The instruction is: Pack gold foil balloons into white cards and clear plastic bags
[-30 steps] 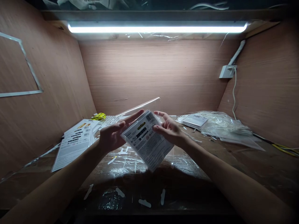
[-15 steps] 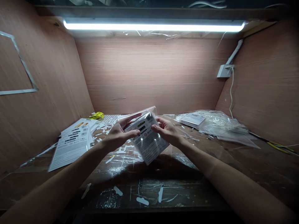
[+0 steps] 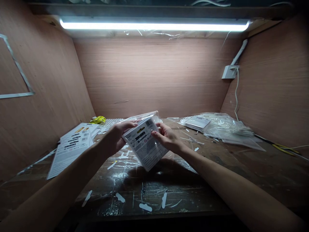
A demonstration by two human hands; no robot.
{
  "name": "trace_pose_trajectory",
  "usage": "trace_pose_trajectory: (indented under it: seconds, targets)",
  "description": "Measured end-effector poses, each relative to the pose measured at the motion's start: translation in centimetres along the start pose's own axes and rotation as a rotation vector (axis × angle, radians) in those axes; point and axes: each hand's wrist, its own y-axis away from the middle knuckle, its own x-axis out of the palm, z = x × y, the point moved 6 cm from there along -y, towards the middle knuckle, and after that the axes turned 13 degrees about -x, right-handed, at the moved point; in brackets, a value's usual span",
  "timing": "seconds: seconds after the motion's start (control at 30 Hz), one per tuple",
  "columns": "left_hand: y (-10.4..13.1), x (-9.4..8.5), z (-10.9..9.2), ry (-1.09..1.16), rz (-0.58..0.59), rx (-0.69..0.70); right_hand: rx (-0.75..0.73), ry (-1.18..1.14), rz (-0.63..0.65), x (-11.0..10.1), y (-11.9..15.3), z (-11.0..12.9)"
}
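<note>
A printed card pack [image 3: 145, 151] in clear plastic is held tilted above the table, its text side with barcode and yellow-edged hang slot facing me. My right hand [image 3: 166, 137] grips its right edge, thumb on the front and fingers behind. At the upper left corner, my left hand [image 3: 120, 133] is closed around the edge, fingers along the top; its thumb is mostly hidden. A clear plastic flap [image 3: 152, 115] sticks up behind the card's top edge.
Several printed cards [image 3: 70, 149] lie fanned on the left, near a yellow tape roll [image 3: 98, 120]. White hang-tab pieces [image 3: 145, 207] are scattered over the table [image 3: 193, 199]. At the right lies a heap of clear plastic sleeves [image 3: 224, 129], with a cable [image 3: 282, 146] beyond.
My left thumb has come off the card's front, and that hand has shifted to the upper left corner. More of the printed face shows. The view has moved slightly.
</note>
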Motion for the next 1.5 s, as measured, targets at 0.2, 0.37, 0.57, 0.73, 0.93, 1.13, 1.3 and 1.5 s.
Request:
trace_pose_trajectory:
  seconds: [0.2, 0.37, 0.57, 0.73, 0.93, 1.13, 1.3, 1.5]
  targets:
    - [0.3, -0.2, -0.7, -0.119, -0.130, 0.056, -0.070, 0.088, -0.023, 0.5, 0.1, 0.1]
    - [0.8, -0.2, -1.0, -0.169, -0.175, 0.071, -0.116, 0.136, -0.040, 0.9, 0.4, 0.4]
    - [1.2, -0.5, -1.8, -0.109, -0.181, -0.011, -0.153, 0.280, -0.064, 1.4, 0.7, 1.2]
    - [1.7, -0.2, -2.4, -0.336, -0.258, 0.157, -0.240, 0.327, -0.143, 1.9, 1.4, 1.2]
    - [2.5, -0.4, -2.5, -0.428, -0.318, 0.212, -0.296, 0.395, -0.167, 2.7, 2.2, 1.2]
    - [3.1, -0.6, -2.9, -0.567, -0.149, 0.292, -0.232, 0.308, -0.100, 2.8, 2.2, 0.1]
    - [4.7, 0.0, -2.6, -0.909, -0.114, 0.480, -0.166, 0.086, 0.065, 2.8, 1.4, -0.6]
    - [6.2, -0.6, -1.0, -0.963, -0.323, 0.687, -0.182, -0.070, 0.136, 3.0, 0.9, -0.5]
